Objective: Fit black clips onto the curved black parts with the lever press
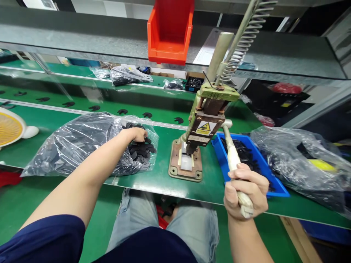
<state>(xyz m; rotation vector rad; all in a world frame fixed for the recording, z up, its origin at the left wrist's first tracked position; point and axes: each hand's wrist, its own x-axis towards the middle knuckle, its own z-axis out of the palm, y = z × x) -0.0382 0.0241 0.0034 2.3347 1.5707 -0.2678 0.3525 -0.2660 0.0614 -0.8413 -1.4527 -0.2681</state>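
My left hand (139, 134) reaches into the mouth of a clear plastic bag (82, 135), over a heap of black curved parts (141, 151). Its fingers are curled down among them, and what they pinch is hidden. My right hand (246, 190) is wrapped round the pale, worn lever (232, 153) of a hand press (210, 109). Between my hands stands the press, bolted to a brown base plate (173, 164). A whitish block (186, 163) sits on that base, just in front of the dark ram.
Right of the press lies a blue tray (276, 184) of black parts, beside another plastic bag (304, 157). Spaced black parts (94, 108) line the green strip behind. An orange bin (170, 54) hangs over the shelf edge. A yellow-and-white round object (11, 128) is far left.
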